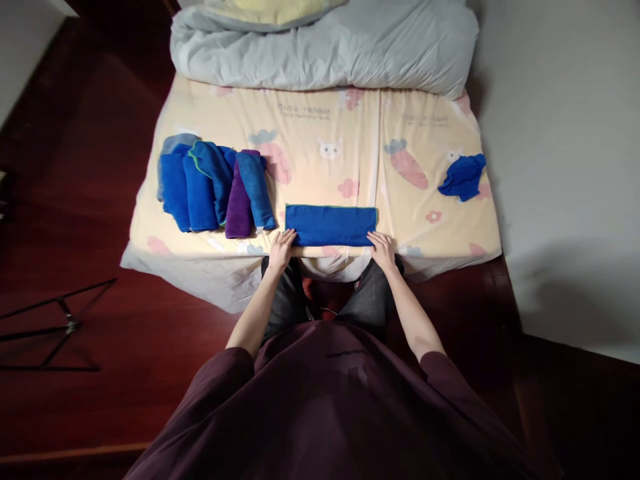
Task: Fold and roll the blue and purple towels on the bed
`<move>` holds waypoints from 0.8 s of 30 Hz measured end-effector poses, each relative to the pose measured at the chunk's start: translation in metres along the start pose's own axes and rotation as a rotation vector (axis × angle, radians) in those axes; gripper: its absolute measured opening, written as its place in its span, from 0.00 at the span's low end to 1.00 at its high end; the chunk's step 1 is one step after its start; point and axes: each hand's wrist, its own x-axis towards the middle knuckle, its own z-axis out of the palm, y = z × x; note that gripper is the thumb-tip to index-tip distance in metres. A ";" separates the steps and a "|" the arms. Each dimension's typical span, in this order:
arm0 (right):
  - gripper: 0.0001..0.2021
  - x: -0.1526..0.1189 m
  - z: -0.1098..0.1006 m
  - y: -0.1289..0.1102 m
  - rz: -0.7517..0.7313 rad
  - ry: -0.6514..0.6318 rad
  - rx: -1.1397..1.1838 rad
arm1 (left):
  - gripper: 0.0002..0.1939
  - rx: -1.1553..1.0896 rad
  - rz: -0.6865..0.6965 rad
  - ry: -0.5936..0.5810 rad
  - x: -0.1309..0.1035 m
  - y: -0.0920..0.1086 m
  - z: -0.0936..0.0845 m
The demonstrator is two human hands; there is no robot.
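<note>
A blue towel (331, 225) with thin green edging lies folded into a wide strip near the front edge of the bed. My left hand (283, 249) is at its near left corner, fingers closed on the edge. At the near right corner, my right hand (383, 251) has its fingers on the towel in the same way. The undersides of both hands are hidden. To the left of my left hand lies a row of rolled cloths, with a blue roll (256, 190) nearest and a purple roll (240, 205) beside it.
A crumpled blue cloth (463, 178) lies at the bed's right side. A grey-white quilt (325, 50) is bunched across the back of the patterned bed sheet (320, 180). A black tripod stand (70, 325) is on the floor at left, and a wall (565, 167) stands at right.
</note>
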 end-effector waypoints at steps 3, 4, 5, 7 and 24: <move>0.26 0.000 -0.002 -0.002 0.006 0.020 0.023 | 0.31 -0.006 0.013 -0.014 0.000 -0.002 -0.004; 0.25 0.000 -0.003 -0.003 0.011 0.031 0.032 | 0.30 -0.008 0.015 -0.019 -0.001 -0.003 -0.006; 0.24 0.000 -0.004 -0.004 0.014 0.044 0.040 | 0.30 -0.010 0.014 -0.021 -0.001 -0.003 -0.008; 0.23 0.000 -0.006 -0.005 0.013 0.069 0.054 | 0.30 -0.019 0.006 -0.019 -0.001 -0.006 -0.011; 0.22 0.000 0.001 0.006 0.269 0.272 0.381 | 0.14 -0.312 -0.334 0.269 -0.002 -0.005 -0.022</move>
